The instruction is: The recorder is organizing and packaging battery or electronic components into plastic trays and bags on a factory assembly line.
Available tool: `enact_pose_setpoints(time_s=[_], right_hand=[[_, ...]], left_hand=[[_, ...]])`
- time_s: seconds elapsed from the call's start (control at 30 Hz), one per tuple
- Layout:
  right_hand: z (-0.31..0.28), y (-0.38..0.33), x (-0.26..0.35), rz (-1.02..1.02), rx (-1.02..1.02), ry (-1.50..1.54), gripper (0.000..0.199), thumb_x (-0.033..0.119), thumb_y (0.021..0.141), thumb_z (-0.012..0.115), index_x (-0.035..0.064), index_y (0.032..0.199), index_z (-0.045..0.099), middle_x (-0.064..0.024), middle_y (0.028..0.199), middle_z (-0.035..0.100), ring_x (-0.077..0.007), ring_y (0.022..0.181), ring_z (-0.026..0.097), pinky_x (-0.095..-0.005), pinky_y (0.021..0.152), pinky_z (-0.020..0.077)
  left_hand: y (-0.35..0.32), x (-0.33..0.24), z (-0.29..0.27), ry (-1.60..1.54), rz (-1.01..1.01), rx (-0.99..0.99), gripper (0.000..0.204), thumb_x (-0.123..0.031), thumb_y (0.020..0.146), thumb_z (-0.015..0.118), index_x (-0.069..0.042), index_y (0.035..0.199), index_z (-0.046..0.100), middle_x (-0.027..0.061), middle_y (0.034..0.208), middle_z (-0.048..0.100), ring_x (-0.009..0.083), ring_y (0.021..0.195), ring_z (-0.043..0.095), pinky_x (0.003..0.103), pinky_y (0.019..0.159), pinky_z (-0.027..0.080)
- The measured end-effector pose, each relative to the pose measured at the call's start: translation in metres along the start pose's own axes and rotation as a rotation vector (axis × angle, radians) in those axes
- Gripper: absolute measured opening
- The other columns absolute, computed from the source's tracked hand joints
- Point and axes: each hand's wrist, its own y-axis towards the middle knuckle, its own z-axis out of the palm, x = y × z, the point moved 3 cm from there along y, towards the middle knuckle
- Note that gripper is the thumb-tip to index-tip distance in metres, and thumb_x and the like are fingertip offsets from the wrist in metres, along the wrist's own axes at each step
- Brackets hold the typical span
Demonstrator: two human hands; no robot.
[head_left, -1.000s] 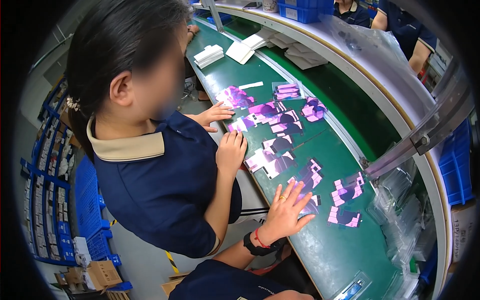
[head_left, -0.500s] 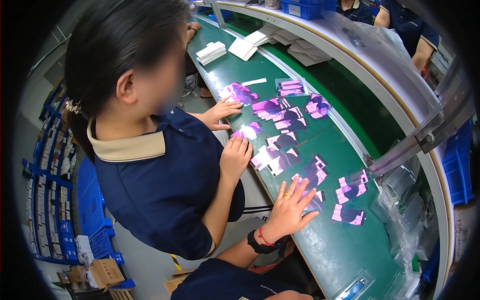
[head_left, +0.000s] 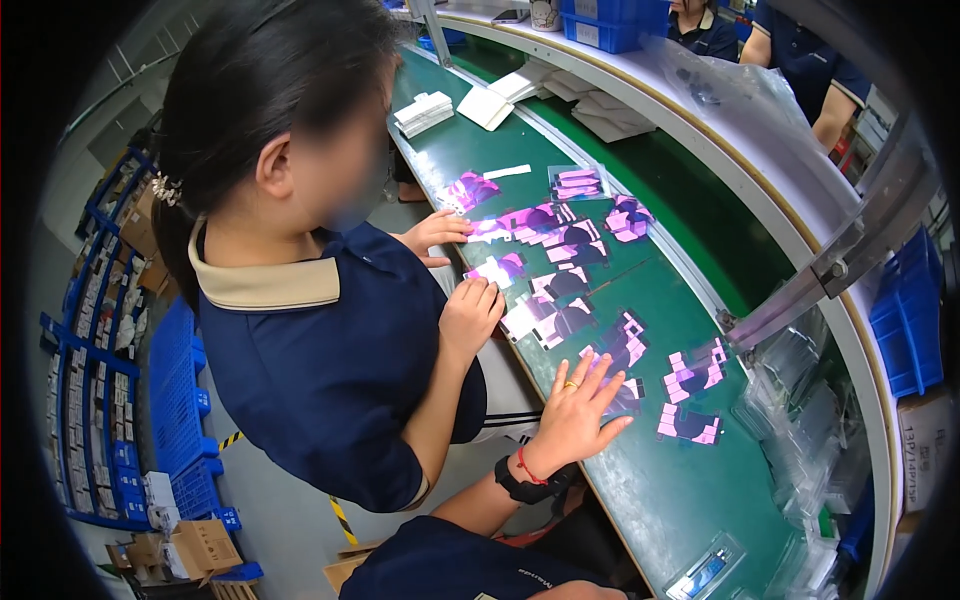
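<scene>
My left hand (head_left: 577,418), with a ring, a red cord bracelet and a black watch, lies palm down near the table's front edge. Its fingers are spread over a shiny pink and black film cutout (head_left: 626,396), which they partly cover. Just beyond the fingertips is another pink and black film piece (head_left: 627,342). Two more cutouts lie to the right, one pink-edged piece (head_left: 694,371) above a smaller one (head_left: 688,424). My right hand is out of the picture; only a bit of skin shows at the lower edge.
A co-worker (head_left: 290,360) stands at the left, both hands by several pink film pieces (head_left: 545,225) on the green table (head_left: 665,500). Clear plastic sleeves (head_left: 800,430) pile up at right. A metal post (head_left: 800,290) slants over that side. White boxes (head_left: 424,113) stand farther back.
The view has shifted slightly. The co-worker's far hand has drawn back toward the table edge, and a pink film piece now lies beside it. My left hand stays spread on its film piece.
</scene>
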Motion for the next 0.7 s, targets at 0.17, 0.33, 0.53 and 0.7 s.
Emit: enact_pose_setpoints(time_s=[0.17,0.33,0.53,0.7], right_hand=[[0.01,0.0,0.003,-0.045,0.018,0.03,0.043,0.032,0.093,0.037,-0.0031,0.107,0.057,-0.0289,0.114,0.05,-0.0444,0.104,0.045,-0.0545,0.091,0.0351],[-0.056,-0.042,0.029,-0.019,-0.015,0.016,0.043,0.032,0.093,0.037,-0.0033,0.106,0.058,-0.0288,0.113,0.051,-0.0445,0.103,0.046,-0.0545,0.09,0.0357],[-0.058,-0.04,0.037,-0.008,-0.06,0.061,0.041,0.031,0.091,0.038,-0.0018,0.105,0.059,-0.0274,0.107,0.054,-0.0441,0.099,0.048,-0.0535,0.088,0.0365],[-0.06,-0.039,0.037,0.015,-0.035,0.016,0.04,0.029,0.091,0.038,-0.0005,0.107,0.059,-0.0276,0.108,0.054,-0.0449,0.099,0.047,-0.0537,0.089,0.0356]], left_hand=[[-0.017,0.011,-0.013,0.051,-0.058,-0.001,0.057,-0.044,0.08,0.064,-0.01,0.125,0.057,0.0177,0.137,0.045,0.0398,0.131,0.036,0.06,0.103,0.026],[-0.015,0.009,-0.013,0.076,-0.047,-0.002,0.057,-0.045,0.081,0.064,-0.01,0.125,0.057,0.018,0.137,0.045,0.0399,0.13,0.036,0.059,0.105,0.024],[-0.015,0.009,-0.008,0.089,-0.059,-0.018,0.056,-0.045,0.081,0.063,-0.01,0.125,0.058,0.0189,0.138,0.044,0.0398,0.131,0.036,0.058,0.105,0.024],[-0.018,0.009,-0.005,0.132,-0.006,0.051,0.059,-0.046,0.082,0.061,-0.012,0.13,0.053,0.0198,0.141,0.039,0.0405,0.132,0.033,0.059,0.105,0.024]])
